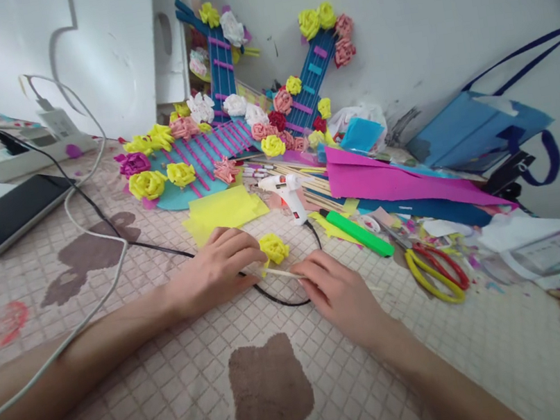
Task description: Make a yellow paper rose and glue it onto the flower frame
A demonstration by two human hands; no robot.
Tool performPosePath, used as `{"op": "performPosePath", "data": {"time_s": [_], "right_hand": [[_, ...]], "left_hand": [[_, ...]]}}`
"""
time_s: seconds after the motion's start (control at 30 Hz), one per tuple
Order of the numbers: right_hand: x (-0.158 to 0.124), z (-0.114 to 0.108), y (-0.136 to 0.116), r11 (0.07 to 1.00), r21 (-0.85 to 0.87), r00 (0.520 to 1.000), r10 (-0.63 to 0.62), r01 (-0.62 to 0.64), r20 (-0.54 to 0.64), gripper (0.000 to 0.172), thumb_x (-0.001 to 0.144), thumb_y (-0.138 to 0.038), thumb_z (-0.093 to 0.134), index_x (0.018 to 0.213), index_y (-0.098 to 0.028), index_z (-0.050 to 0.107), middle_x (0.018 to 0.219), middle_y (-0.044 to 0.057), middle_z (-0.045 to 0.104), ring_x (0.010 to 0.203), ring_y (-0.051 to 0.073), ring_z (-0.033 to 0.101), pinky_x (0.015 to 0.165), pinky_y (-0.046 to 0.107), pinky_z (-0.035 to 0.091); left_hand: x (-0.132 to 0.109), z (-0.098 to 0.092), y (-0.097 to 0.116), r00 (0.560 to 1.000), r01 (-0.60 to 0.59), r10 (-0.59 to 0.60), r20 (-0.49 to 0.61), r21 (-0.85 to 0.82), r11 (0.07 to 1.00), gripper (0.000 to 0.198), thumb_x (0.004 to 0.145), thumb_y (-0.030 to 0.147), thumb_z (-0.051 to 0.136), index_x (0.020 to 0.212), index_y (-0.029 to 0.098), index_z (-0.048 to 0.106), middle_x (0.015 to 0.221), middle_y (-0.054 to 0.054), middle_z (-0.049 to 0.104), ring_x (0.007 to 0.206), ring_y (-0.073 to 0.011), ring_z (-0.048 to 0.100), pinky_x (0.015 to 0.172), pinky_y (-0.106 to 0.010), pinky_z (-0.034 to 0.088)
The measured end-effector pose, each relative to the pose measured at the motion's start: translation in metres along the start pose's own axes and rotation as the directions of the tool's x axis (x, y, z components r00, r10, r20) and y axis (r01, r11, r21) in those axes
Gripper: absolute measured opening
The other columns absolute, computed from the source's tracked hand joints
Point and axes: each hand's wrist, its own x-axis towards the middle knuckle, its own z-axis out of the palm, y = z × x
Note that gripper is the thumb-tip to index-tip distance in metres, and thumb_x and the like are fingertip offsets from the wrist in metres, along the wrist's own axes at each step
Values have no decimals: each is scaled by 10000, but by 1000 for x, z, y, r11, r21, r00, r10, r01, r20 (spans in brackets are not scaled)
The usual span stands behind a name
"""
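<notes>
Two bare hands meet near the middle of a desk (145, 398) covered in pale quilted cloth. Between them is one thin stick (283, 273) carrying one yellow paper rose (274, 247). The left hand (215, 270) has its fingers bunched together on the rose end. The right hand (335, 294) pinches the other end with its fingers closed.

Just beyond them lie one white glue gun (287, 193), one green marker (360, 234) and one pair of scissors (437, 272). The glue gun's label is too small to read. One black cable (102, 219) loops under the hands. One phone (2, 216) lies at the left edge.

The far edge is crowded with a flower-covered blue craft piece (208, 152) and coloured paper sheets (386, 180). Bare cloth lies open toward the near edge.
</notes>
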Motion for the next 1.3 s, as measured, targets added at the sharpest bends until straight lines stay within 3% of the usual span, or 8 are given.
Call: {"op": "performPosePath", "data": {"time_s": [0.33,1.3], "right_hand": [[1,4,-5,999,-35,1000,12,-12,-4,198,909,-170,393,981,-208,573,922,56,564,828,186,566,673,300,468],[3,9,-5,1000,-27,1000,-8,7,-29,189,884,-121,434,951,-170,604,894,63,544,849,196,528,729,324,483]], "left_hand": [[-1,2,-2,993,-114,112,38,45,992,171,880,147,469,1015,203,558,979,-40,630,937,-188,542,853,-350,358],[1,2,0,974,-225,222,37,174,959,163,935,180,425,954,169,586,899,-41,640,852,-166,550,810,-341,349]]}}
